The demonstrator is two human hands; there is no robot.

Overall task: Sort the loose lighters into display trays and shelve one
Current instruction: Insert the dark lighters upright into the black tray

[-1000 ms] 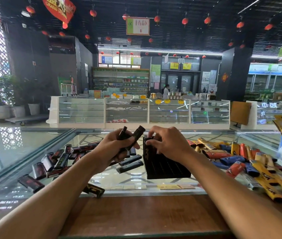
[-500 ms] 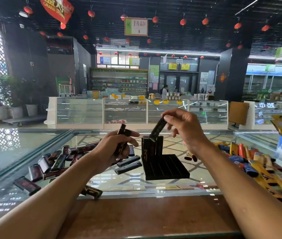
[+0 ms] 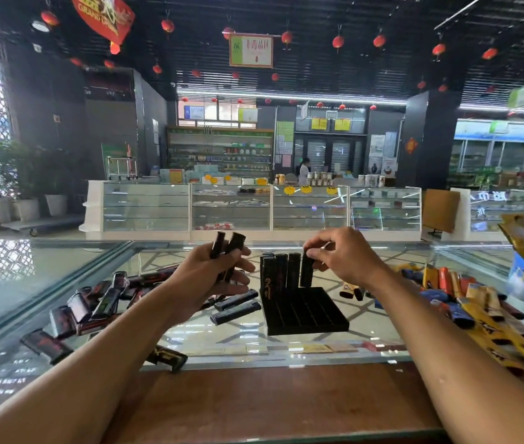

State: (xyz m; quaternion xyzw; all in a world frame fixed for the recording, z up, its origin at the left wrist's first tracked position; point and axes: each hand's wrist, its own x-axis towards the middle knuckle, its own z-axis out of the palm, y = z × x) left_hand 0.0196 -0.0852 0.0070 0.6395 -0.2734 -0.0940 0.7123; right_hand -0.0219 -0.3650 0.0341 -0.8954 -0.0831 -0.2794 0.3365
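Two dark lighters point(image 3: 229, 248) stand gripped in my left hand point(image 3: 211, 277); right hand point(image 3: 348, 259) fingers point(image 3: 318, 243) pinch top of single lighter point(image 3: 306, 275), seating it in back row of black tray point(image 3: 312, 317) on glass bench point(image 3: 55, 270). Tray mostly unfilled, I judge. Next: let go cleanly, pass one across from left.

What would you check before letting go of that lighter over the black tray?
1. Right hand pinches the lighter near its top: ok.
2. Lighter upright at the tray's back row, beside the standing lighters: ok.
3. Lighter seated fully in its slot: cannot tell.
4. Empty rows left in the tray: ok.
5. Left hand grips spare lighters for later: ok.
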